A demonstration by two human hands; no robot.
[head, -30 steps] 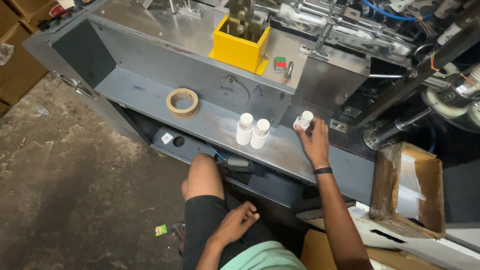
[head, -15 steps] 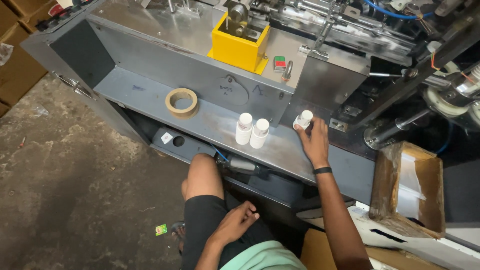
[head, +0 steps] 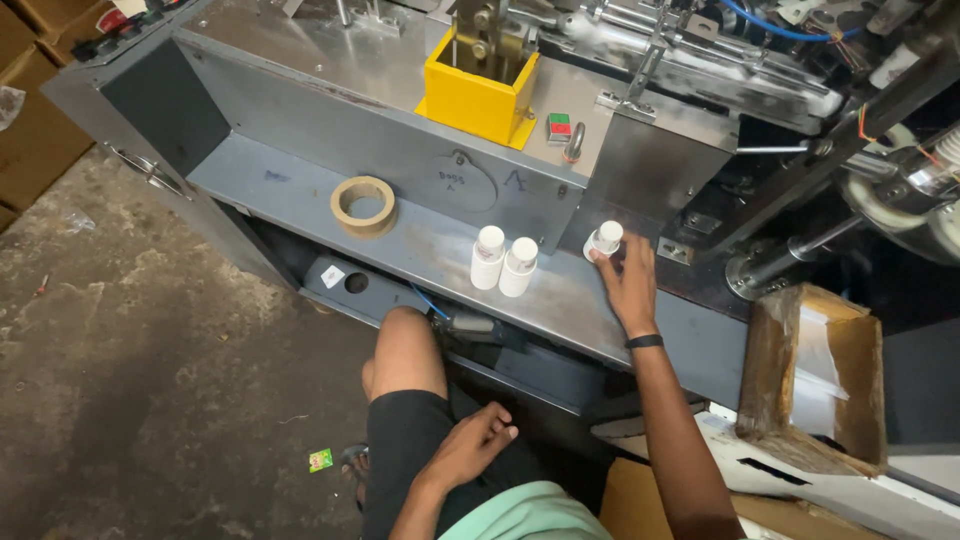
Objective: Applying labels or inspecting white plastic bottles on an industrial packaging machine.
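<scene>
White bottle [head: 604,240], small w/ a white cap, sits at the far right of the grey metal shelf [head: 290,190], up against the machine's grey front panel [head: 420,150]. Right hand [head: 628,285] grips it: fingers curled round the bottle's body, thumb side toward the panel, black band on the wrist just below. Two more white bottles [head: 504,262] stand upright side by side, touching, near the mid shelf, just left of the held one but apart from it. Further left on the same shelf lies a roll of brown tape [head: 363,205], flat, well apart from the bottles. Above, on the machine top, a yellow box-shaped hopper [head: 478,98] w/ metal parts inside; a small red-and-green switch [head: 559,126] just right of it. Left hand [head: 478,440] rests on the person's thigh over black shorts, fingers loosely bent, holding nothing. Bare knee pokes up under the shelf edge. Open cardboard box [head: 812,375] w/ white lining stands at right; concrete floor [head: 130,380] at left.
</scene>
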